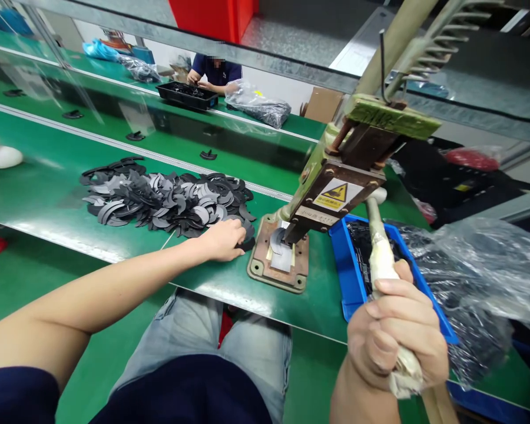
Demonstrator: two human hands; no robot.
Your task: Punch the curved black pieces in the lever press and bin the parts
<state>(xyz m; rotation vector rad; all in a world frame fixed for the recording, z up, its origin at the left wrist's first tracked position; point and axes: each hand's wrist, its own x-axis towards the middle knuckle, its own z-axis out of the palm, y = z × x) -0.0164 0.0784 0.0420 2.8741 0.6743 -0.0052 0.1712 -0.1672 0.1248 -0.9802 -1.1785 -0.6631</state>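
Observation:
My right hand (397, 330) is wrapped round the tape-covered lever handle (380, 253) of a green hand press (335, 182). My left hand (227, 240) lies at the right end of a heap of curved grey and black pieces (159, 197), its fingers curled on a dark curved piece (248, 235) beside the press base. Its fingertips are partly hidden. On the press base (260, 250), under the ram, sits one grey curved piece (276, 240) by a light metal plate (281, 259).
Right of the press stands a blue bin (344, 265) with dark parts, next to clear plastic bags (481, 282). Beyond the rail, a green belt (168, 150) carries several black parts. Another person (216, 70) sits across, at a black tray (188, 94).

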